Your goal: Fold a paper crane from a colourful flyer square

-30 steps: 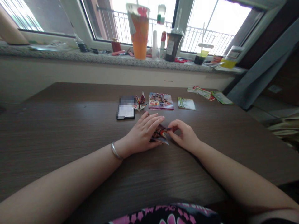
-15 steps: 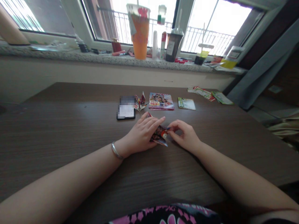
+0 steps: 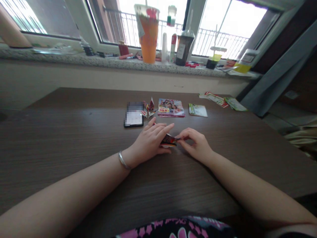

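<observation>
A folded piece of printed paper [image 3: 168,139] lies low over the table between my hands, showing dark, red and white print. My left hand [image 3: 153,136], with a silver bangle at its wrist, covers much of it from the left. Its fingers lie across the top and its thumb is at the near edge. From the right, my right hand [image 3: 193,138] pinches the paper's pointed end between thumb and forefinger. Just beyond my left hand stands a folded paper crane [image 3: 149,108], beside a phone [image 3: 134,114] with a lit, partly blurred screen.
A stack of printed square sheets [image 3: 171,107] lies beyond my hands, with a smaller pile of cards [image 3: 197,110] to its right. Colourful packets [image 3: 216,99] lie at the table's far right. On the windowsill [image 3: 106,62] stand an orange drink cup [image 3: 148,39], a dark cup [image 3: 184,49] and bottles.
The paper's near flap, which stuck out toward me, has been folded in, so the paper looks narrower. My left thumb has come forward along the near edge. My right hand has hardly moved.
</observation>
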### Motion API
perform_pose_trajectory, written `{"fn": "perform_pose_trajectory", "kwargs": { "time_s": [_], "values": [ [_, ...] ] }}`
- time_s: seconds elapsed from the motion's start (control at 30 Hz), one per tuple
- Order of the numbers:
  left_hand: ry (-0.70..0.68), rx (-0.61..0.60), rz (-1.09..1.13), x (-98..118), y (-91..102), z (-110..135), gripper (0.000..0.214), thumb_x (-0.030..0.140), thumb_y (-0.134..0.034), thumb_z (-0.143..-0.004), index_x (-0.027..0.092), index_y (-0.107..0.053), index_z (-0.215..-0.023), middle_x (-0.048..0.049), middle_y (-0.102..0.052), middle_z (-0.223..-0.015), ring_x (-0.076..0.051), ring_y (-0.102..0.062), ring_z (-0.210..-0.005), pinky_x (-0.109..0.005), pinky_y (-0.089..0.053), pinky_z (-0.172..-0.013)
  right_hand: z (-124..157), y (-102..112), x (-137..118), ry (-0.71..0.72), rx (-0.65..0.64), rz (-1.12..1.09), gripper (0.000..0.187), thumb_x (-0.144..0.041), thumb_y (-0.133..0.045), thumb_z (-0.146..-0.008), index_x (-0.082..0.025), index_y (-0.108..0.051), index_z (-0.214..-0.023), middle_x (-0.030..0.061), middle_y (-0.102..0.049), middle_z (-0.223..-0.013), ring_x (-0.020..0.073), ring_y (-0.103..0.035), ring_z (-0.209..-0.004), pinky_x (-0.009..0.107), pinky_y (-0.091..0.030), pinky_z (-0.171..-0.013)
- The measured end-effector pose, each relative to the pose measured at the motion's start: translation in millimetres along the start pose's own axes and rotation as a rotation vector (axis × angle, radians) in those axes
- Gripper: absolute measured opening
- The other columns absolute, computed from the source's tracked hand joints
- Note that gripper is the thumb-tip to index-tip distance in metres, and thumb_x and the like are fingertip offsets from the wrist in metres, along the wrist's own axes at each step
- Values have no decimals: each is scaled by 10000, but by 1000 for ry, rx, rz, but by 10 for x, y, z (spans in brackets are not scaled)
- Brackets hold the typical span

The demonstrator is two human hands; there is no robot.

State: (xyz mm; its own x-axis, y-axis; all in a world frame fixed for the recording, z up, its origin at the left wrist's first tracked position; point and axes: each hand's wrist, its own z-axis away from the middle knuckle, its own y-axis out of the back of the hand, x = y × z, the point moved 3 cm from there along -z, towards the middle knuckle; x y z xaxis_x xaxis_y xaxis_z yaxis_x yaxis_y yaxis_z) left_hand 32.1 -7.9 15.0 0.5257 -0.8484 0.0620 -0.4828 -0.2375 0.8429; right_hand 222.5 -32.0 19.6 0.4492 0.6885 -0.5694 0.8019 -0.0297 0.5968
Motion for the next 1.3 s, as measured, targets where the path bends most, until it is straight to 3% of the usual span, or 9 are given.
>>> {"fn": "perform_pose_trajectory", "kwargs": {
  "time_s": [0.23,0.37,0.6,0.73,0.87,1.13,1.3],
  "values": [
    [44,-1,-48,66,62,-5,637,459,-647,-800,201,-437,-1343,-79,-640,-1093,-244,-589,-1044,-523,-258,-1116,14,-11,45,-118,47,-97,41,-190,-619,-821,-205,-587,-842,18,-640,-807,137,-626,-747,276,-559,-697],
    [99,72,11,68,97,-5,506,392,-647,-807,209,-502,-1256,-59,-661,-1033,-223,-611,-998,-505,-305,-1094,26,-8,70,-120,33,-63,42,-214,-588,-845,-208,-586,-887,21,-646,-841,137,-624,-756,271,-560,-683],
    [176,214,160,-10,99,-3,491,409,-746,-721,196,-532,-1110,-60,-680,-1034,-216,-637,-966,-515,-324,-1085,20,-48,62,-77,-20,64,159,-222,-647,-800,-215,-582,-946,38,-645,-920,158,-614,-818,290,-557,-688],
    [163,200,178,-6,103,-10,441,435,-746,-713,188,-556,-1024,-59,-684,-979,-217,-643,-939,-521,-333,-1079,-5,-33,3,-38,-6,108,100,-222,-634,-822,-210,-599,-916,42,-656,-898,157,-607,-810,290,-535,-684],
    [135,178,188,18,100,-7,454,411,-716,-735,184,-530,-1082,-76,-662,-1060,-228,-615,-1027,-518,-311,-1097,-11,-9,-22,-12,42,119,105,-167,-597,-827,-210,-612,-921,41,-664,-897,159,-612,-828,295,-526,-704],
    [130,213,127,22,92,4,365,339,-692,-780,201,-525,-1074,-44,-677,-992,-195,-634,-959,-479,-338,-1076,-2,-46,-32,8,-51,53,356,-123,-596,-774,-240,-578,-1110,56,-648,-1063,189,-599,-962,308,-553,-738],
    [120,177,129,25,100,-7,304,360,-679,-798,219,-560,-1040,-21,-681,-934,-190,-637,-935,-475,-340,-1069,-16,-38,-63,25,-27,70,231,-183,-587,-841,-239,-607,-1065,57,-664,-1022,179,-608,-949,320,-548,-771]
  ]
}}
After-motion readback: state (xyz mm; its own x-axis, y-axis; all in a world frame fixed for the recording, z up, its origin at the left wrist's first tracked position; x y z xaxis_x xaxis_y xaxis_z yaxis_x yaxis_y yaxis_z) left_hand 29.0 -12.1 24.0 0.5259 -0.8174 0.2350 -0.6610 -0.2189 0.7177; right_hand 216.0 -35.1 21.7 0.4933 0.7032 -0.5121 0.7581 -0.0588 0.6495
